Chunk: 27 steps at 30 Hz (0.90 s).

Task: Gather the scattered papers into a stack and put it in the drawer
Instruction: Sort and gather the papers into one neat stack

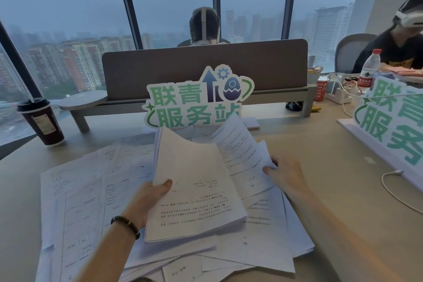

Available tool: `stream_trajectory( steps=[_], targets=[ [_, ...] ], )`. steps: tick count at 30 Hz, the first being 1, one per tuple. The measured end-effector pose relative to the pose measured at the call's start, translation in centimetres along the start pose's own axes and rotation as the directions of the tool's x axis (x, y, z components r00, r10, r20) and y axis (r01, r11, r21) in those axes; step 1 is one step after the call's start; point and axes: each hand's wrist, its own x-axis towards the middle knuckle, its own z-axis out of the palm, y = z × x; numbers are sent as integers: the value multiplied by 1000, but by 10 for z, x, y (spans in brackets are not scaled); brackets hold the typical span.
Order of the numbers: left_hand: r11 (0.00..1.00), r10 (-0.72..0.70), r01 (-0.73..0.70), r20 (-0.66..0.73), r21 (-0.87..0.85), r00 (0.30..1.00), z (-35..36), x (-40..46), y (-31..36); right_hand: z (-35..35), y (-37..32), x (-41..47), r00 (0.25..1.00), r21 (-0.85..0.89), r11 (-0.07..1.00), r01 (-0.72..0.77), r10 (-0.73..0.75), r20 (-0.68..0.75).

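Head camera looks forward and down, close over the desk [320, 190].

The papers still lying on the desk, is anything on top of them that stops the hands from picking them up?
Yes, partly. The thick stack held by the left hand hangs over the middle of the loose papers. The right hand pinches one sheet. The papers to the left lie uncovered.

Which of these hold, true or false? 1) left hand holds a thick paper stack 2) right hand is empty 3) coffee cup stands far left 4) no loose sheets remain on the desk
1) True: the left hand grips the thick paper stack.
2) False: the right hand pinches a printed sheet.
3) True: the lidded coffee cup stands upright there.
4) False: loose sheets cover the desk.
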Motion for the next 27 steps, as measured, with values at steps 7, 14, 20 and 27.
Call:
stream_trajectory(
  steps=[7,14,20,27],
  targets=[
    [1000,-1,0,7,26,1000,1,-3,3,-17,-10,-1,996,102,991,-88,90,-13],
    [998,-1,-1,31,60,1000,1,-2,6,-24,-15,2,967,256,945,-205,156,201],
    [997,9,-12,32,81,999,3,-1,8,-34,-28,13,904,402,849,-343,183,386],
    [992,21,-23,17,122,1000,4,-1,9,-46,-72,11,934,417,872,-255,111,339]
  ],
)
